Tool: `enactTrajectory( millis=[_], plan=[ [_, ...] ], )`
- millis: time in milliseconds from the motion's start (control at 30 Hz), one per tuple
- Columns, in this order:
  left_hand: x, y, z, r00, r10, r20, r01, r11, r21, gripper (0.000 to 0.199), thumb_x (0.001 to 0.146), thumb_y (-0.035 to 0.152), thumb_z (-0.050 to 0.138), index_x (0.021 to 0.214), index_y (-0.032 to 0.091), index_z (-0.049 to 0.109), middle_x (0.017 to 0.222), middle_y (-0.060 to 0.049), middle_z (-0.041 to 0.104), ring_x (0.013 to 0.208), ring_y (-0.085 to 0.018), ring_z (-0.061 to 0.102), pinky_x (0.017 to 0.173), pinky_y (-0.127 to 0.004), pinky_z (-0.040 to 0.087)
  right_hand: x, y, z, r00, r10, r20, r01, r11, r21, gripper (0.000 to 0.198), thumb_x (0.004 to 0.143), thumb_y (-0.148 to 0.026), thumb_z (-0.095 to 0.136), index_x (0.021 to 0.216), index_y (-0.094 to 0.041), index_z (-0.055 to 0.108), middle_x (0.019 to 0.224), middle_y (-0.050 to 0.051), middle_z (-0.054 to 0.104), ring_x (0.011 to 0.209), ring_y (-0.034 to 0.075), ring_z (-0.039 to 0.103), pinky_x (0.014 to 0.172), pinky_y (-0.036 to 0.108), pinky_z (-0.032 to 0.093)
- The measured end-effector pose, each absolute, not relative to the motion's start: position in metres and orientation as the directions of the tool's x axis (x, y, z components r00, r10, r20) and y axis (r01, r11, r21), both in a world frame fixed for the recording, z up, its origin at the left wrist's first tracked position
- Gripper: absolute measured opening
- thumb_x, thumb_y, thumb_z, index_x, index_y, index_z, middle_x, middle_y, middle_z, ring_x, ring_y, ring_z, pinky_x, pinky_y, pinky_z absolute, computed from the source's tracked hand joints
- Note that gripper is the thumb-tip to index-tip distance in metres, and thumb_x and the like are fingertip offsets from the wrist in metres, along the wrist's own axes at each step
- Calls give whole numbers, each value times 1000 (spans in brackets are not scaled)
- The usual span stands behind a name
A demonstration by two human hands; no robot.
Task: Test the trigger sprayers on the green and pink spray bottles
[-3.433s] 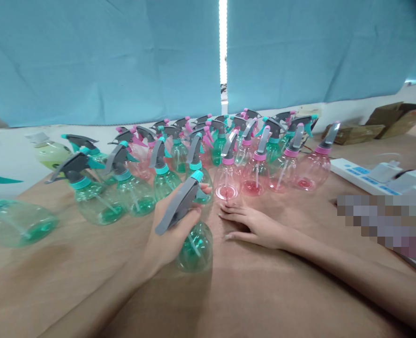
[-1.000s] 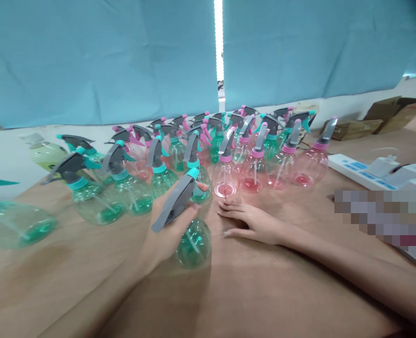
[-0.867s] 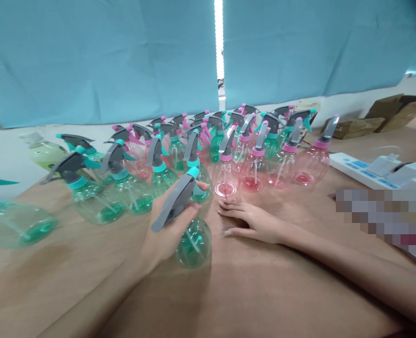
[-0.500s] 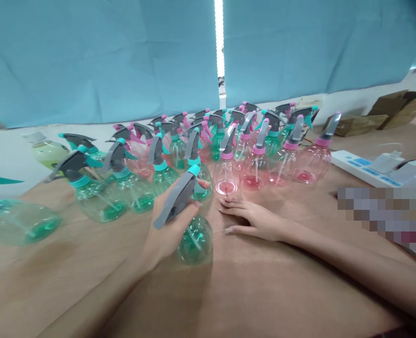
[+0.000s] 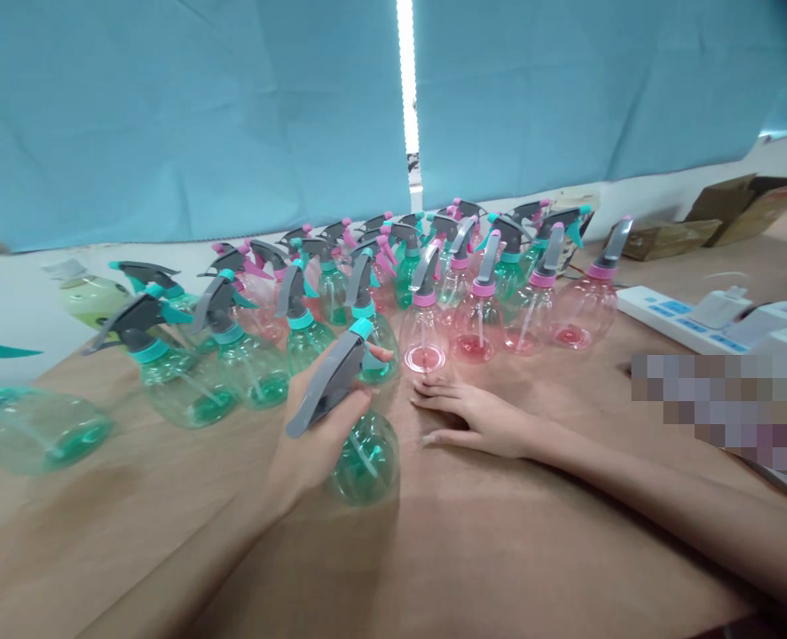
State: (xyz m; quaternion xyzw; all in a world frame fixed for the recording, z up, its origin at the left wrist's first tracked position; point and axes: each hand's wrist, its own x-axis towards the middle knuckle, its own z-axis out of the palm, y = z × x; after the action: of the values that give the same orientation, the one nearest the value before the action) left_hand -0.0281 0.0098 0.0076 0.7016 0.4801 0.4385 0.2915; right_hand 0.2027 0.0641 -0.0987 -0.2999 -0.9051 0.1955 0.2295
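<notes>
My left hand (image 5: 313,435) is wrapped round the neck of a green spray bottle (image 5: 366,466) with a grey and teal trigger head, and its fingers are partly hidden behind that head. Flat on the tabletop lies my right hand (image 5: 476,415), its fingers stretched toward the foot of a clear pink spray bottle (image 5: 424,342). Beyond my left hand stand more green bottles, among them one spray bottle (image 5: 306,333) close by its knuckles. Pink bottles, such as another spray bottle (image 5: 476,328), form the row to the right.
Several more spray bottles crowd the back of the wooden table (image 5: 460,550). At the right lie a white power strip (image 5: 659,311) with plugs and a blurred-out object. Cardboard boxes (image 5: 732,213) sit farther back. A bottle of pale yellow-green liquid (image 5: 90,297) stands at the left.
The whole view has shifted slightly, so things appear a little lower and farther left. Both hands keep the same pose, the left still round the green spray bottle.
</notes>
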Motion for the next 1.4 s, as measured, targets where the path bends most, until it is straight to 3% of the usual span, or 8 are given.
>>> enactTrajectory(
  millis=[233,400,833,1233,1400],
  plan=[
    [-31,13,2,146,931,336,370,-366,854,29,75,24,55,102,24,67,84,-1,67,73,-19,61,64,-31,48,203,65,-100,-718,628,299,448,747,-492,63,90,-59,55,142,-23,50,151,10,42,141,28,37,117,49,30],
    [-33,14,2,148,928,341,405,-372,835,21,74,23,55,91,23,67,63,3,55,63,-18,55,65,-32,45,203,65,-100,-718,629,298,448,745,-495,63,90,-59,55,142,-23,51,151,10,42,141,28,37,116,49,31],
    [-36,15,-3,131,918,374,401,-394,827,16,73,23,54,83,24,67,62,3,49,55,-16,45,64,-33,39,203,65,-100,-721,627,295,455,750,-481,63,91,-60,53,142,-22,51,152,10,42,141,27,38,116,47,31],
    [-33,13,4,130,929,346,392,-369,843,10,72,22,57,79,23,64,69,3,61,57,-15,52,65,-33,44,203,64,-98,-720,631,288,464,746,-477,65,91,-60,53,141,-19,52,152,11,41,141,28,37,117,47,31],
    [-28,13,12,163,929,334,403,-371,837,28,71,25,55,95,24,68,90,-2,70,85,-23,63,73,-34,48,202,64,-98,-723,627,290,469,754,-460,65,91,-61,52,141,-19,51,152,10,42,141,27,37,117,46,31]
  ],
)
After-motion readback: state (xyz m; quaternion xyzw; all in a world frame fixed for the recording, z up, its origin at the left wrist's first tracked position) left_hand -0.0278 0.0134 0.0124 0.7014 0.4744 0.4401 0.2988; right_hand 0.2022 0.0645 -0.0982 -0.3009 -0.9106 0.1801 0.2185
